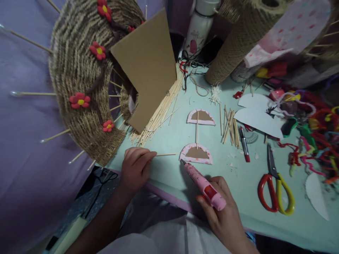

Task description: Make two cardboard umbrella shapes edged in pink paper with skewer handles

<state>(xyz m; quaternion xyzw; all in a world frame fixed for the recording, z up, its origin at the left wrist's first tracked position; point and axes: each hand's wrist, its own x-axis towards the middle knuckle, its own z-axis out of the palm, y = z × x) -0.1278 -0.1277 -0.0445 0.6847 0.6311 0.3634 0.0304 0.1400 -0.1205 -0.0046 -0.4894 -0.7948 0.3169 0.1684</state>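
Observation:
My left hand (136, 165) is closed, pinching one end of a thin wooden stick (167, 154) that points right, just above the table. In my right hand (224, 208) is a pink glue gun (202, 183), its dark nozzle at the left corner of a half-round cardboard piece (196, 161) edged in pink patterned fabric. Whether the nozzle touches it I cannot tell. A second, smaller half-round piece (205, 122) lies farther back. One upright stick (197, 130) joins the two pieces.
Scissors (277, 183), a marker (244, 144) and short sticks (230, 127) lie to the right. Long sticks (159, 114) sit under a cardboard sheet (148, 63). A woven twine ring (79, 74) stands left; a twine roll (238, 42) and bottle (198, 30) stand behind.

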